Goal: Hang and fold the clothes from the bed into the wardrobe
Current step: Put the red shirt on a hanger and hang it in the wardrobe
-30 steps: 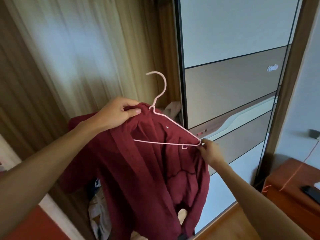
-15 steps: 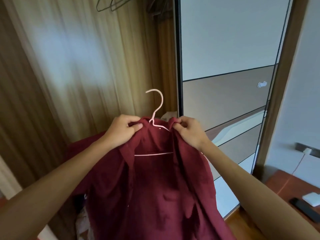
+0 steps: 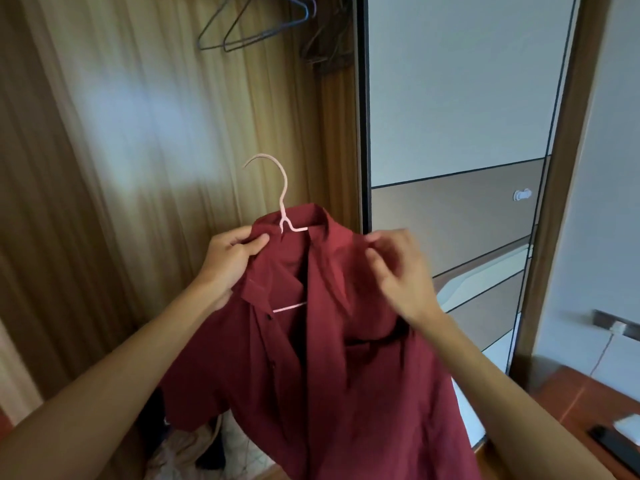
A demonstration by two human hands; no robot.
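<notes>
Free room lay between the pink hanger [image 3: 283, 206] and dark hangers [image 3: 263, 35] overhead; the sliding door [image 3: 450, 98] blocked the right

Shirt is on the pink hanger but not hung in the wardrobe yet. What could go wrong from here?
The maroon shirt hangs open at the front, so it may slide off the pink hanger when lifted. The left hand pinches collar cloth, and the right hand is too blurred to judge its hold; the hanger could tip. Its hook might tangle with the dark hangers above.
</notes>
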